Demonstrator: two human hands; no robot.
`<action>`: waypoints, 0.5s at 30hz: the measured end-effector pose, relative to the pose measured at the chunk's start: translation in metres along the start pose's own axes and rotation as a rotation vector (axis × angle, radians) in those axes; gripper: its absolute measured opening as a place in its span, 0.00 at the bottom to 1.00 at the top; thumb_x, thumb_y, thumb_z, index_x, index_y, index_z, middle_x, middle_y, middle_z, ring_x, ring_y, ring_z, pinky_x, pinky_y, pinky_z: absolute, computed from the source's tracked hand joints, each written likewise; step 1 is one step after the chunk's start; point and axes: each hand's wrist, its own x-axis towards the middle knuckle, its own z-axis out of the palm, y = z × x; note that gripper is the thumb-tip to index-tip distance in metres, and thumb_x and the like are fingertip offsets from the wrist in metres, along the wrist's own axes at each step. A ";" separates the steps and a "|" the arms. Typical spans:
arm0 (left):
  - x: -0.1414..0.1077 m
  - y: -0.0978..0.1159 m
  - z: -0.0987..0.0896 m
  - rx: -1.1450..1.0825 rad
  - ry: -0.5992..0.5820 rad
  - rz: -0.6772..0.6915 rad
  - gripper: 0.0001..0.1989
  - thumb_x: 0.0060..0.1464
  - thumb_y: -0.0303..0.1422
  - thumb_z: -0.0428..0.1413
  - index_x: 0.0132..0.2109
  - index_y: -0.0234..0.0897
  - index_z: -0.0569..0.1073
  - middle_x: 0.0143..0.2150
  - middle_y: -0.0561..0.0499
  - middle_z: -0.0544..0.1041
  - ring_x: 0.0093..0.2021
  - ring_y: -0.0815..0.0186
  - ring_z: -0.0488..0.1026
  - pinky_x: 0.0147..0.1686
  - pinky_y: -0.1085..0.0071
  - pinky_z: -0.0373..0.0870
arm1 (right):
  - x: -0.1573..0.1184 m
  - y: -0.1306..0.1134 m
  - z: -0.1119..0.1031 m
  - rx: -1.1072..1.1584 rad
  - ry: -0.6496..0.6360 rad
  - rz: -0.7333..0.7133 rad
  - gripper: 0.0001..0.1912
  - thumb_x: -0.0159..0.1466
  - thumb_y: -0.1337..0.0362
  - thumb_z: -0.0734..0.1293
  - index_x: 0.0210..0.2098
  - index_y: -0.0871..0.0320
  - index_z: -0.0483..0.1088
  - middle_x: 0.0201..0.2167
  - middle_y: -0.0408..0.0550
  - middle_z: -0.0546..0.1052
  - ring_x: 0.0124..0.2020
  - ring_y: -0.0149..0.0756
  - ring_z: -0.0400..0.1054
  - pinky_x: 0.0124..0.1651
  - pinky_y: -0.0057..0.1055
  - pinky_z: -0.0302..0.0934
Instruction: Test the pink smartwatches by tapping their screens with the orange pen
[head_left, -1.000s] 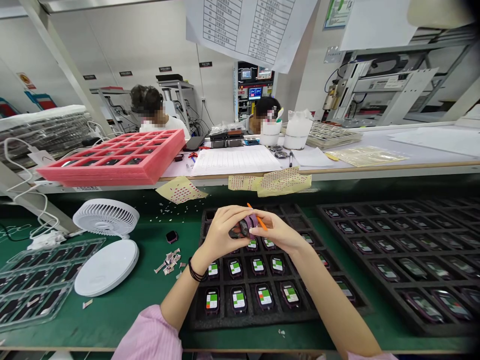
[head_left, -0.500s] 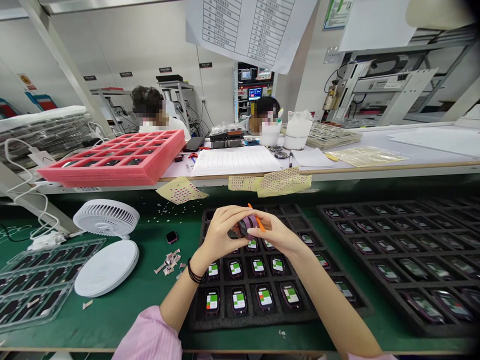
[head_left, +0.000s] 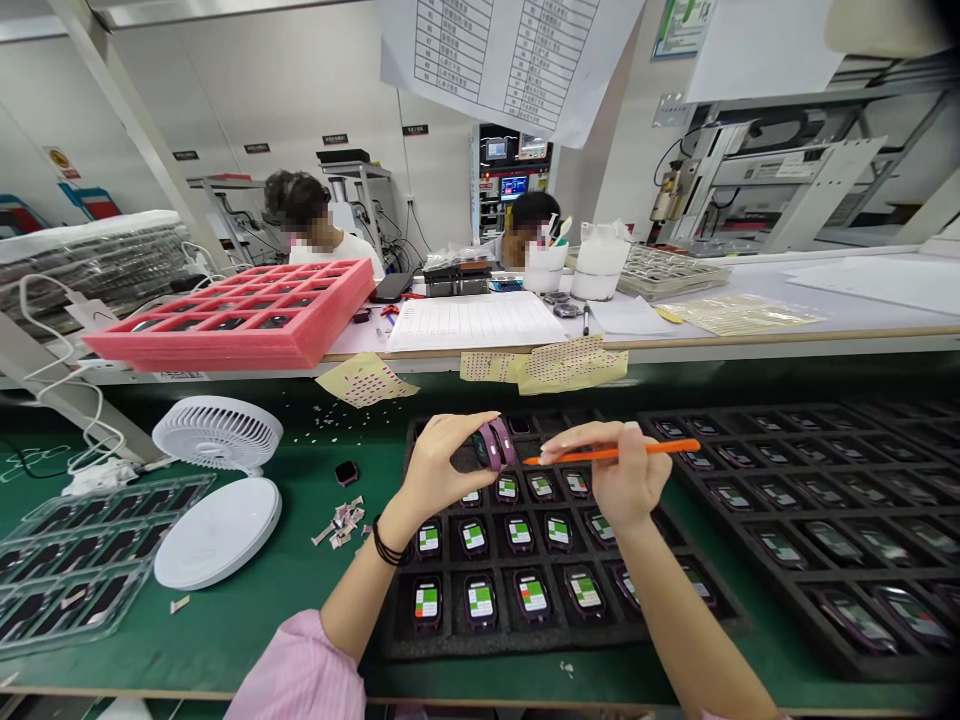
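Note:
Two purple watch cases [head_left: 495, 443] stand side by side between the thumb and fingers of my left hand [head_left: 444, 462], above the back of a black foam tray [head_left: 495, 642]. An orange pen-like tool [head_left: 667, 447] is gripped in my right hand [head_left: 628, 470], its tip pointing left, close to the cases. Below both hands, several watches [head_left: 532, 594] with lit green and white screens lie in the tray's compartments.
A second black tray of watches [head_left: 780, 550] lies at the right. To the left are a white fan [head_left: 217, 535], a single watch [head_left: 346, 472], paper scraps [head_left: 343, 522] and clear trays [head_left: 97, 560]. A red foam tray [head_left: 300, 350] rests on the shelf. Two people sit beyond.
My right hand has moved away from the watch cases to the right, and the orange tool has turned nearly level. The two cases are now more visible in my left hand.

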 end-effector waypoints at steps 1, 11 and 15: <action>0.000 0.000 0.000 0.003 0.000 0.006 0.26 0.47 0.32 0.63 0.55 0.43 0.70 0.48 0.46 0.79 0.46 0.57 0.75 0.48 0.60 0.67 | -0.002 0.001 0.002 0.013 0.025 -0.035 0.26 0.66 0.46 0.57 0.25 0.54 0.76 0.24 0.52 0.79 0.23 0.44 0.73 0.29 0.45 0.69; 0.000 0.004 0.001 0.012 -0.012 0.039 0.25 0.47 0.29 0.62 0.54 0.41 0.70 0.48 0.47 0.79 0.45 0.58 0.75 0.46 0.62 0.68 | -0.005 0.010 0.006 -0.054 0.274 -0.362 0.27 0.68 0.51 0.54 0.20 0.55 0.72 0.14 0.45 0.71 0.15 0.37 0.66 0.19 0.36 0.61; 0.000 0.004 0.001 0.018 -0.011 0.052 0.26 0.46 0.29 0.62 0.54 0.41 0.70 0.47 0.47 0.79 0.45 0.59 0.75 0.46 0.62 0.68 | -0.007 0.012 0.006 -0.105 0.186 -0.381 0.22 0.68 0.57 0.55 0.26 0.57 0.73 0.19 0.46 0.76 0.21 0.40 0.73 0.23 0.38 0.67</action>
